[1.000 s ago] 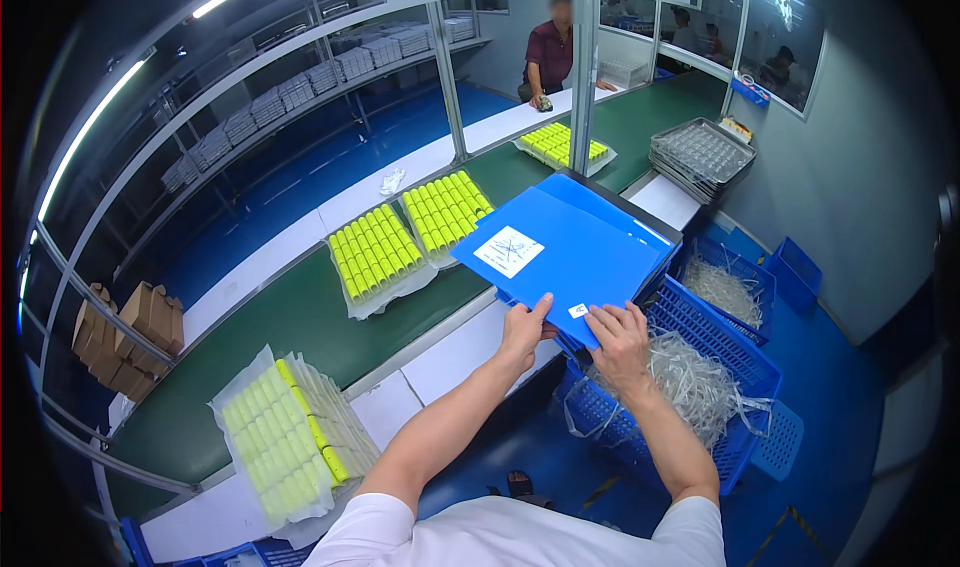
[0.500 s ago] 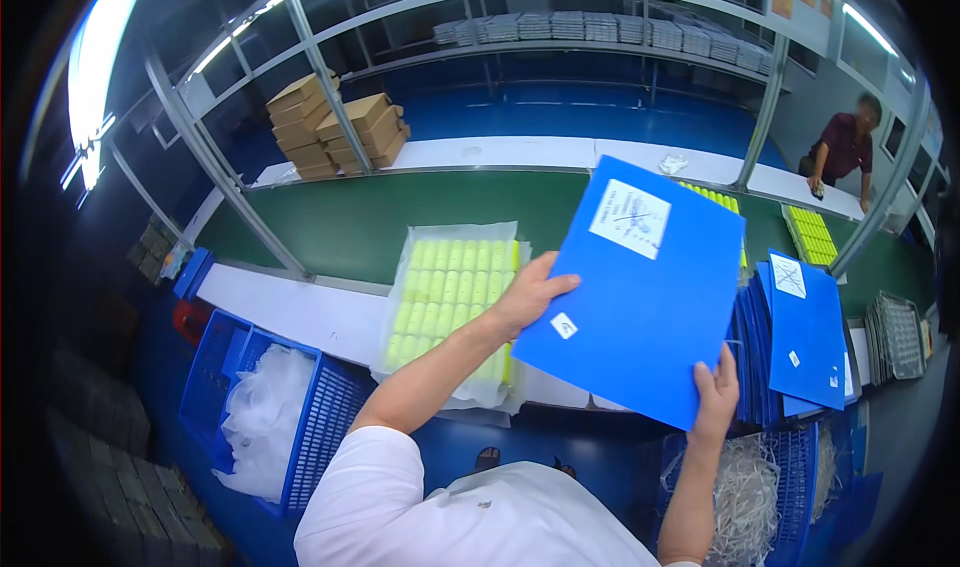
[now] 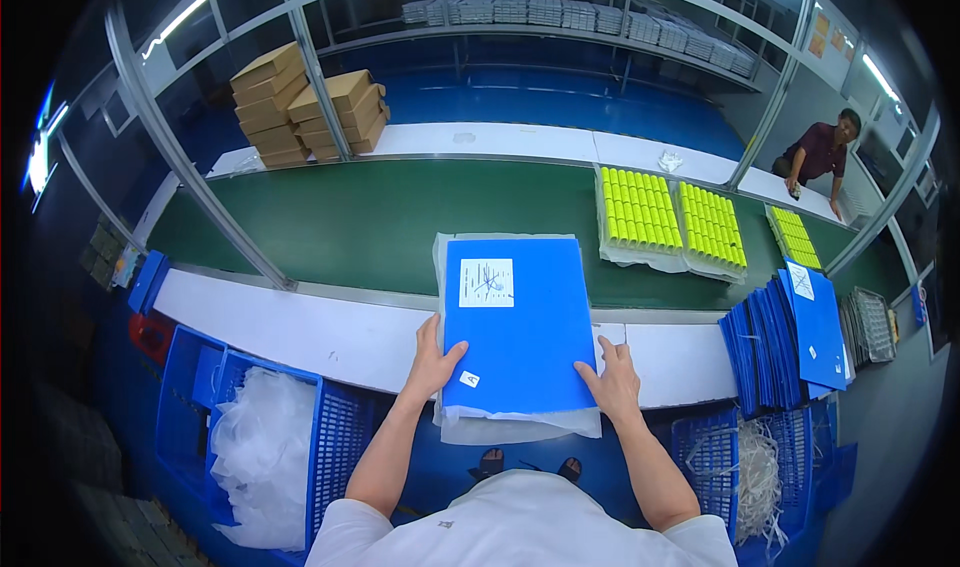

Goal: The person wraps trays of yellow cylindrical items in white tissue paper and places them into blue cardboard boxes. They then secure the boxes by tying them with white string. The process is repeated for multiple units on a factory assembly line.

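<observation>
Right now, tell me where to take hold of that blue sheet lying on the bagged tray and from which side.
Take the blue sheet by its two long side edges near the near corners, coming from the near side, about where the left hand and right hand rest. It lies flat on the plastic-wrapped tray, its near end overhanging the white ledge, so fingers could probably slip under there.

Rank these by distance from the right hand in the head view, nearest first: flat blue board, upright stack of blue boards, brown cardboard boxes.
1. Flat blue board, touching the right hand, on its left.
2. Upright stack of blue boards, to the right.
3. Brown cardboard boxes, far back left.
</observation>
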Tool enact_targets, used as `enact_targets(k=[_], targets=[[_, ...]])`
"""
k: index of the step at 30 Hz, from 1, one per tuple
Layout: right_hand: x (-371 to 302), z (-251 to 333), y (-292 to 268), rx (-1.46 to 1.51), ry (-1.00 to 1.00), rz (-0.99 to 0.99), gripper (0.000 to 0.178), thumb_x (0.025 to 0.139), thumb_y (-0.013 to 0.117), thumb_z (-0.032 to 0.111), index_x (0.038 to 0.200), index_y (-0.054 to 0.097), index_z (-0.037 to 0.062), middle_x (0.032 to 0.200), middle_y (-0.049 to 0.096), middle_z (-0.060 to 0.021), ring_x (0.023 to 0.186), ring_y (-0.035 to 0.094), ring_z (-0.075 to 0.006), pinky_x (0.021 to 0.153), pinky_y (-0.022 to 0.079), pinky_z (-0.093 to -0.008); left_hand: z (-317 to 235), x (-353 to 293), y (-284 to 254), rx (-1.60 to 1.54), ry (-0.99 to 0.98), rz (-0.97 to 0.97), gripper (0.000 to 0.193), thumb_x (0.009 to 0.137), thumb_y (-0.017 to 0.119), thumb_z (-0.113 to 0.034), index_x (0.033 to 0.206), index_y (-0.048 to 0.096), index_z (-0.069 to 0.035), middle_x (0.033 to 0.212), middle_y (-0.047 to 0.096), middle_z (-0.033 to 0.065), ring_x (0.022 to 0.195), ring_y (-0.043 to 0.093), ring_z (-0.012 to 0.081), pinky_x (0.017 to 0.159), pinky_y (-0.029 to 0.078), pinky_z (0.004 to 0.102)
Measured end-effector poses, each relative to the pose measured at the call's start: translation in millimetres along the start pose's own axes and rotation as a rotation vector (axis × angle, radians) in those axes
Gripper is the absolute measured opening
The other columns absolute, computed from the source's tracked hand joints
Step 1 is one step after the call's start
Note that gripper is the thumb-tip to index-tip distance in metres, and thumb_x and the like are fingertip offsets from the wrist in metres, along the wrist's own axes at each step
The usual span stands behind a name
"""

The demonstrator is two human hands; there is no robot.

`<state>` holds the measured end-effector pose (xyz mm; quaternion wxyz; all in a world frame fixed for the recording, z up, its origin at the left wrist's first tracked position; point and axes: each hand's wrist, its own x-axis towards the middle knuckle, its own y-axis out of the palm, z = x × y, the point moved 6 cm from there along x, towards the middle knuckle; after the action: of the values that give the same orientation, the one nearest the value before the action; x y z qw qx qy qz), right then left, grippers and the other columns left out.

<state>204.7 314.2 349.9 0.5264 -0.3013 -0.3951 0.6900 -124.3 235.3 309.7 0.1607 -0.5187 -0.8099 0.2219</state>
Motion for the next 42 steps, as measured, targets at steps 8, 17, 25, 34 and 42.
enact_targets(k=[8, 17, 25, 34, 42], targets=[[-13.0, -22.2, 49.6, 0.31, 0.034, 0.055, 0.065, 0.099, 0.054, 0.038, 0.15, 0.034, 0.0028, 0.139, 0.05, -0.022, 0.126, 0.052, -0.0399, 0.104, 0.044, -0.0446, 35.4, -0.7, 36.0, -0.498, 0.021, 0.134, 0.065, 0.099, 0.051, -0.013, 0.155, 0.02, -0.001, 0.149, 0.034, 0.0232, 0.138, 0.037, 0.0332, 0.116, 0.03, 0.0415], [-14.0, -113.2, 90.0, 1.317, 0.42, -0.126, 0.07, 0.1, 0.048, 0.054, 0.15, 0.04, 0.0052, 0.148, 0.047, -0.0131, 0.136, 0.044, -0.0243, 0.108, 0.036, -0.0414, 77.9, -3.9, 28.5, -1.161, -0.289, 0.235, 0.059, 0.105, 0.043, -0.041, 0.147, 0.036, -0.001, 0.14, 0.049, 0.0174, 0.133, 0.045, 0.0281, 0.112, 0.04, 0.0429], [-89.7, -100.1, 217.2, 1.4, 0.372, 0.227, 0.06, 0.104, 0.042, 0.049, 0.147, 0.045, 0.0074, 0.143, 0.052, -0.0075, 0.133, 0.044, -0.0206, 0.114, 0.031, -0.0364, 197.4, -87.1, 90.2, -0.613, -0.662, 0.264, 0.055, 0.102, 0.05, -0.042, 0.138, 0.048, -0.002, 0.129, 0.059, 0.0188, 0.116, 0.058, 0.0268, 0.099, 0.05, 0.0403], [-166.9, -342.1, 82.7, 0.708, 0.642, -0.508, 0.042, 0.089, 0.07, 0.033, 0.12, 0.068, 0.0046, 0.11, 0.07, -0.0129, 0.098, 0.067, -0.0239, 0.087, 0.052, -0.0371, 222.9, -171.0, 92.8, -0.133, -0.806, 0.072, 0.05, 0.099, 0.056, -0.038, 0.132, 0.055, 0.0, 0.12, 0.064, 0.0194, 0.107, 0.063, 0.026, 0.093, 0.052, 0.0383], [-169.7, -558.8, 18.4, 0.894, 1.315, -0.762, 0.063, 0.08, 0.078, 0.033, 0.127, 0.057, -0.003, 0.118, 0.065, -0.0233, 0.116, 0.06, -0.0379, 0.1, 0.045, -0.0448, 199.2, -283.0, 259.9, 0.493, -0.643, 0.865, 0.046, 0.096, 0.062, -0.034, 0.126, 0.061, 0.001, 0.113, 0.069, 0.0199, 0.098, 0.068, 0.0252, 0.088, 0.054, 0.0365]])
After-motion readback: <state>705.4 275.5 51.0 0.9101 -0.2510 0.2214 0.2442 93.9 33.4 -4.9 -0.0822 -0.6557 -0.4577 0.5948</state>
